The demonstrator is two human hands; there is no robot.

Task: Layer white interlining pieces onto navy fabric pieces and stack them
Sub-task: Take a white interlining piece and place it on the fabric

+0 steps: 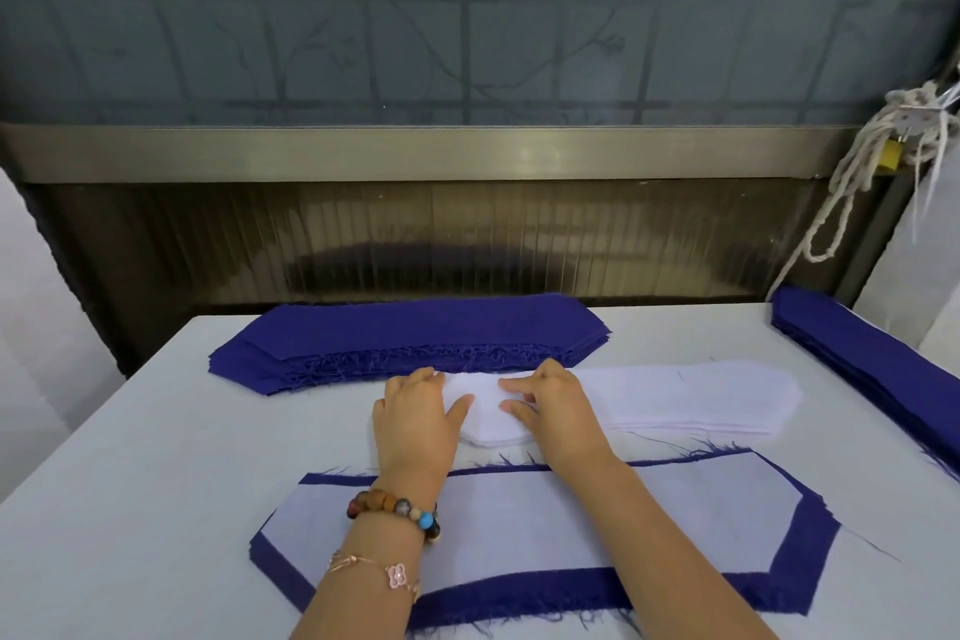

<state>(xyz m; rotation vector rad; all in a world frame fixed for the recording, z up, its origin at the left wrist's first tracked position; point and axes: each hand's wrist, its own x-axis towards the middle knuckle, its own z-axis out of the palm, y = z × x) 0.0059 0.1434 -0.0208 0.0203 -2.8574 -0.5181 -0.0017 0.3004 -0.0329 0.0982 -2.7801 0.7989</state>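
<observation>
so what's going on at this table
A person is pairing white interlining with navy fabric. The left hand and right hand both rest on the left end of the white interlining stack, apparently working the top piece loose. Behind it lies a stack of bare navy pieces, with another navy stack at the right edge. Nearest the person sits the layered stack, with white lying on navy on top.
</observation>
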